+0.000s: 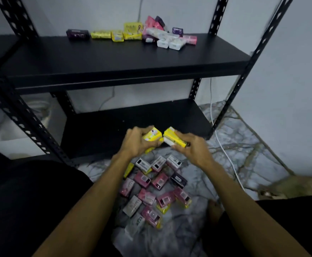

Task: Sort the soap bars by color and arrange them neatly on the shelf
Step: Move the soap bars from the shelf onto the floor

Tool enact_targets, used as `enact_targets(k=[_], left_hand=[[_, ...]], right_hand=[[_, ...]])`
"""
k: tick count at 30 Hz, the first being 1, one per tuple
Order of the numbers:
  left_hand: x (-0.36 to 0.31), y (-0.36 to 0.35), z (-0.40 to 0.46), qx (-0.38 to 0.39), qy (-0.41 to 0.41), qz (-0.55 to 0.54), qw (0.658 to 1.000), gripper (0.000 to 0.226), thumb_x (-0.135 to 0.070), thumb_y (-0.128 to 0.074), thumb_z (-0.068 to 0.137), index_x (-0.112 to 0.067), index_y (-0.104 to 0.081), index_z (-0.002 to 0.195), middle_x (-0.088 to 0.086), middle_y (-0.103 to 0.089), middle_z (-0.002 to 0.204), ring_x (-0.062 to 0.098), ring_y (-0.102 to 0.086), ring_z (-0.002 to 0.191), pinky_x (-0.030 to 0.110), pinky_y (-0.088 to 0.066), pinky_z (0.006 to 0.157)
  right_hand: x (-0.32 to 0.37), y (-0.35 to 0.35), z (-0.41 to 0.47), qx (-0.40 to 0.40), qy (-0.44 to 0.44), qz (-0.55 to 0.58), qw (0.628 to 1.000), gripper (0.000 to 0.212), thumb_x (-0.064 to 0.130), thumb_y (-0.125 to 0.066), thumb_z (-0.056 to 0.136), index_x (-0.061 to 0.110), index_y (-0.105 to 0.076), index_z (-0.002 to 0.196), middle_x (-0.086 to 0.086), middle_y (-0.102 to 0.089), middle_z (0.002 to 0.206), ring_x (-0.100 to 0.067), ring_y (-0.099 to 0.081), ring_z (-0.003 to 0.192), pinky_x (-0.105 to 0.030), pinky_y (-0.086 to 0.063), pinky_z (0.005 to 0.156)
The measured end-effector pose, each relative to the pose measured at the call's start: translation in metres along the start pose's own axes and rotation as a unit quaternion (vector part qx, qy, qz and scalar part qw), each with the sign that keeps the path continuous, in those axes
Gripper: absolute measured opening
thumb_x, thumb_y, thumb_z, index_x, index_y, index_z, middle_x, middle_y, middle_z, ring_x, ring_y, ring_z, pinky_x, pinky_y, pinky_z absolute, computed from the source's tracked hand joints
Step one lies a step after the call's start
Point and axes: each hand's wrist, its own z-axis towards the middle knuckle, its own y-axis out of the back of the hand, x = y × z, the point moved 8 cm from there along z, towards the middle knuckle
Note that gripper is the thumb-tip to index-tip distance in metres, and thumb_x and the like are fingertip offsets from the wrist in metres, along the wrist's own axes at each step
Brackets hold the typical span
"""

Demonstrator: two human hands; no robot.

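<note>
My left hand [135, 142] grips a yellow soap bar [154, 135] in front of the lower shelf [103, 130]. My right hand [194, 149] grips another yellow soap bar [171, 136], with a white one under it. The two bars almost touch. Below my hands, a pile of soap bars [155, 190] lies on the floor, mostly pink, with some white, yellow and dark ones. On the upper shelf [114, 58], at the back, stand a dark bar [78, 34], a row of yellow bars [117, 35], and a heap of white, pink and purple bars [168, 37].
Black perforated uprights [29, 123] frame the shelf unit on both sides. A white cable [223, 145] runs down the wall and across the marbled floor at the right. My knees, in dark cloth, flank the pile.
</note>
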Motion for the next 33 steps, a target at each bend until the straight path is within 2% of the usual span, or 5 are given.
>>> enact_targets(k=[8, 12, 16, 23, 33], left_hand=[[0.091, -0.216, -0.116, 0.171, 0.109, 0.007, 0.979, 0.062, -0.070, -0.072, 0.063, -0.038, -0.069, 0.116, -0.006, -0.076, 0.097, 0.012, -0.070, 0.096, 0.029, -0.054, 0.077], [0.102, -0.254, -0.143, 0.215, 0.132, 0.083, 0.964, 0.063, -0.058, -0.072, 0.072, -0.036, -0.057, 0.129, 0.003, -0.066, 0.118, 0.026, -0.061, 0.113, 0.032, -0.050, 0.089], [0.117, -0.273, -0.144, 0.233, 0.166, 0.116, 0.951, 0.062, -0.053, -0.074, 0.079, -0.023, -0.057, 0.129, 0.008, -0.054, 0.133, 0.030, -0.056, 0.121, 0.035, -0.048, 0.097], [0.117, -0.306, -0.137, 0.186, 0.191, 0.127, 0.955, 0.038, -0.047, -0.073, 0.078, -0.021, -0.067, 0.106, 0.003, -0.071, 0.107, 0.026, -0.068, 0.101, 0.032, -0.054, 0.081], [0.148, -0.337, -0.129, 0.166, 0.246, 0.127, 0.946, 0.063, -0.043, -0.073, 0.082, -0.026, -0.049, 0.138, 0.005, -0.059, 0.129, 0.027, -0.058, 0.119, 0.037, -0.050, 0.096]], right_hand=[[-0.133, -0.087, -0.156, 0.119, -0.121, 0.030, 0.985, 0.037, 0.031, -0.079, 0.083, 0.025, -0.072, 0.120, 0.017, -0.066, 0.120, 0.026, -0.052, 0.105, -0.007, -0.043, 0.093], [-0.173, -0.113, -0.200, 0.153, -0.156, 0.014, 0.976, 0.047, 0.068, -0.066, 0.078, 0.045, -0.066, 0.119, 0.028, -0.067, 0.115, 0.016, -0.059, 0.103, -0.015, -0.050, 0.087], [-0.191, -0.129, -0.210, 0.173, -0.168, 0.011, 0.970, 0.067, 0.064, -0.059, 0.067, 0.026, -0.071, 0.121, 0.012, -0.071, 0.100, 0.020, -0.046, 0.097, 0.003, -0.033, 0.070], [-0.240, -0.174, -0.228, 0.171, -0.204, -0.011, 0.964, 0.043, 0.048, -0.069, 0.083, 0.033, -0.065, 0.123, -0.003, -0.070, 0.104, -0.021, -0.068, 0.093, -0.031, -0.052, 0.082], [-0.268, -0.194, -0.232, 0.111, -0.129, -0.052, 0.984, 0.059, 0.030, -0.065, 0.091, 0.031, -0.041, 0.145, -0.012, -0.056, 0.127, -0.032, -0.060, 0.102, -0.041, -0.053, 0.090]])
